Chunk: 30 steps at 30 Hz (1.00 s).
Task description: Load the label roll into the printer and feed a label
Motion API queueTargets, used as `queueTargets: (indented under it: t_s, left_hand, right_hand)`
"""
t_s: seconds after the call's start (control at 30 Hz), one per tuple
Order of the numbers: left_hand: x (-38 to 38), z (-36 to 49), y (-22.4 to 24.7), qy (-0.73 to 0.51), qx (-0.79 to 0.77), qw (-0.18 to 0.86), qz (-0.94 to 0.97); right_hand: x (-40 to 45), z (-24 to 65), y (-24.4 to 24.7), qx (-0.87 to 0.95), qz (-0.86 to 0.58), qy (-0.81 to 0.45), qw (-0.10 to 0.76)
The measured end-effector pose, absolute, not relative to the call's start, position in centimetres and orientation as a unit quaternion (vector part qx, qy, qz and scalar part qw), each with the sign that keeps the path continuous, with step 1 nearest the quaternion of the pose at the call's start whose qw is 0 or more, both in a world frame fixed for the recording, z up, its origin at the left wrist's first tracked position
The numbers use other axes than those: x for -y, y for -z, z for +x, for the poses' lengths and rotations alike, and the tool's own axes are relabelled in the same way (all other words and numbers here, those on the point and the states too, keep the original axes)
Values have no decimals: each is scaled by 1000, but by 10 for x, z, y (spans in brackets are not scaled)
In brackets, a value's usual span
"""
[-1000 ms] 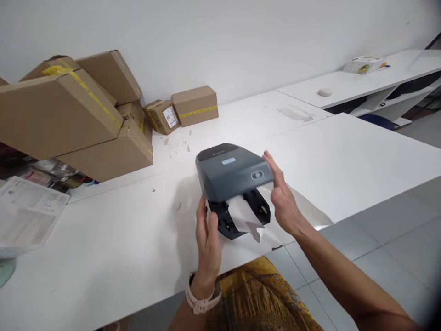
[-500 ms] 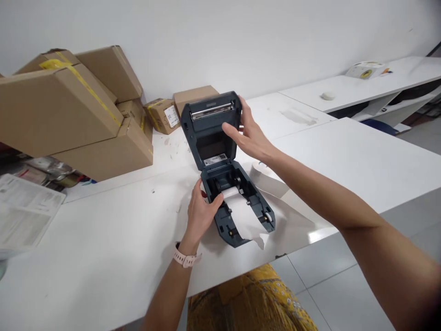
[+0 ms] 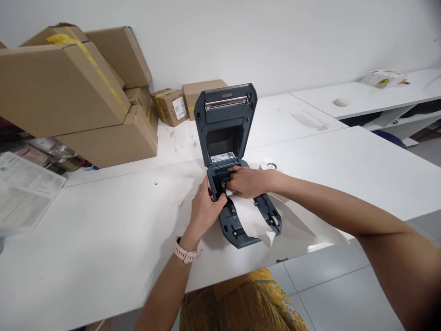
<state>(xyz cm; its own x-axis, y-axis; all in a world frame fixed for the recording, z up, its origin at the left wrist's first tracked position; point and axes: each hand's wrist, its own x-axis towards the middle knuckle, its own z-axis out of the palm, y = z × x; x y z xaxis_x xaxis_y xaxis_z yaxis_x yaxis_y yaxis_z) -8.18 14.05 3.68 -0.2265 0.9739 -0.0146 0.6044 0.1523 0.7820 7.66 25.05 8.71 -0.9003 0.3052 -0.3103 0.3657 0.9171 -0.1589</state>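
A dark grey label printer (image 3: 225,120) stands on the white table with its lid tilted up and back. My left hand (image 3: 204,210) grips the left side of its base, thumb over the rim. My right hand (image 3: 248,182) reaches into the roll bay, its curled fingers at the small paper roll; the fingertips are partly hidden. From that roll a white paper strip (image 3: 250,218) runs forward over the printer's front edge, its end torn. Beyond my right wrist lies another roll of white paper (image 3: 265,164), with a loose length trailing along the table to the right.
Cardboard boxes (image 3: 99,103) are stacked at the back left, with smaller cartons (image 3: 168,106) against the wall. A printed sheet in plastic (image 3: 25,193) lies at the left. A white box (image 3: 382,79) sits on the far right table. The table's front edge (image 3: 213,284) is close.
My right hand has left the raised lid and moved down into the roll bay. The lid stays up without it. My left hand keeps its grip on the base. The view has shifted slightly.
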Motion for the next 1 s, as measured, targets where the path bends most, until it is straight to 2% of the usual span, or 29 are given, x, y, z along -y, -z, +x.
queueTargets:
  t_s: [0.2,0.3,0.37,0.47,0.57,0.63,0.8,1.0]
  left_hand:
    - [-139,-97,-37,-330,-658,320,596]
    - [-140,-99,-37,-323,-661,323,596]
    - [-140,-99,-36,-329,-655,328,596]
    - [-139,-98,-35,-333,-654,320,598]
    - [-138,-97,-35,-327,-667,322,587]
    - [-138,-97,-34,-329,-672,329,577]
    - [-139,-98,-28,-341,-673,341,561]
    - [-138,-100,-23,-349,-676,355,543]
  right_hand:
    - [-257,74,-95,-961,155,178,143]
    - [-263,94,-119,-928,123,334,112]
    - [-266,124,-139,-886,116,447,41]
    - [-266,190,-153,-835,206,495,-126]
    - [-265,260,-130,-751,345,465,-317]
    - [-267,295,-99,-706,400,451,-372]
    - [-279,316,-27,-681,420,513,-311]
    - [-281,301,-4,-710,383,534,-254]
